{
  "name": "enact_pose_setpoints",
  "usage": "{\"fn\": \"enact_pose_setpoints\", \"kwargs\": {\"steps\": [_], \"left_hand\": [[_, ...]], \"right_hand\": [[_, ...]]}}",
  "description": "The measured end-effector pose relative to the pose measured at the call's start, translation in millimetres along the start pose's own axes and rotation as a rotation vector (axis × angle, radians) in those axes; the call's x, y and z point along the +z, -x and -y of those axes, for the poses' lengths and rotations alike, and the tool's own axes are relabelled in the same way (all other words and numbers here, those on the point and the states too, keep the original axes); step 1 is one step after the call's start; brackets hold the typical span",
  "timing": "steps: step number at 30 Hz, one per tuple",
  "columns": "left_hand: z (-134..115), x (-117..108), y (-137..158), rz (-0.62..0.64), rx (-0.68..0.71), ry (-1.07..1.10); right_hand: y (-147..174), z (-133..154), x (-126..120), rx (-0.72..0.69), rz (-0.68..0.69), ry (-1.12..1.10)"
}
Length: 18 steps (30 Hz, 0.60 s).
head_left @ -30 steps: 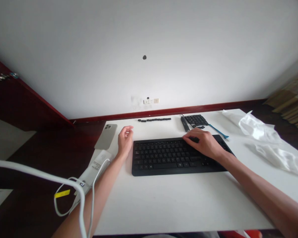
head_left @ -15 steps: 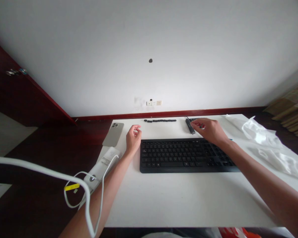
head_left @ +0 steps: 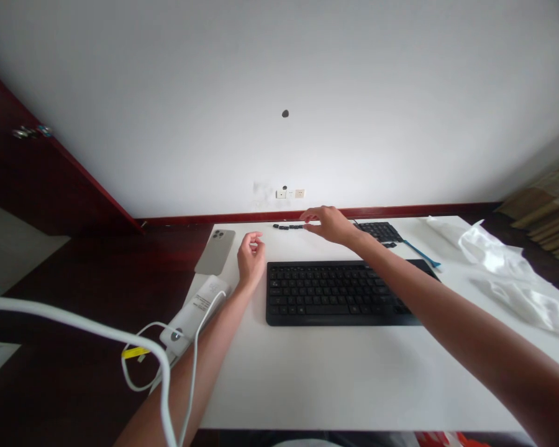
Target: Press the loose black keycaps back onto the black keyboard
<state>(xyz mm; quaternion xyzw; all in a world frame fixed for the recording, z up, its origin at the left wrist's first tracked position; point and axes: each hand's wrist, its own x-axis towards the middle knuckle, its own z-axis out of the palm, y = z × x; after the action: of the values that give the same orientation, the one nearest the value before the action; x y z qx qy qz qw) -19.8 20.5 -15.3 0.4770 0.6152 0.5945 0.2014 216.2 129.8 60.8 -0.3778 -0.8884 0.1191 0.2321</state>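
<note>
My right hand (head_left: 330,225) reaches across to the far edge of the white table. Its thumb and fingers are apart, at a row of small black keycaps (head_left: 284,228), part of which it hides. Palm side in, my left hand (head_left: 251,256) rests on the table with loosely curled fingers and nothing visible in them. Between my arms lies a black keyboard (head_left: 321,292), its right part covered by my right forearm. Behind that forearm are a black block of keys (head_left: 381,231), a few loose dark pieces (head_left: 389,244) and a thin blue tool (head_left: 422,253).
A phone (head_left: 215,251) lies face down at the table's left edge. Nearer me is a white power strip (head_left: 198,308), with a white cable (head_left: 156,347) looping in front of my left arm. Crumpled clear plastic (head_left: 498,254) covers the right side. A wall (head_left: 284,149) stands behind.
My right hand has moved left, from the dark cylindrical object near the block of keys to the keycap row. That object is now hidden by my arm. My left hand has barely moved.
</note>
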Motion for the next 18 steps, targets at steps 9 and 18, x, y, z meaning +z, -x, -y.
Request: {"fn": "enact_pose_setpoints", "kwargs": {"steps": [9,18], "left_hand": [[1,0,-3,-0.047,-0.039,0.036],[0,1,-3,-0.024,-0.043,0.003]], "right_hand": [[-67,24,57,-0.042,0.143,0.113],[-74,41,75,-0.101,0.191,0.232]]}}
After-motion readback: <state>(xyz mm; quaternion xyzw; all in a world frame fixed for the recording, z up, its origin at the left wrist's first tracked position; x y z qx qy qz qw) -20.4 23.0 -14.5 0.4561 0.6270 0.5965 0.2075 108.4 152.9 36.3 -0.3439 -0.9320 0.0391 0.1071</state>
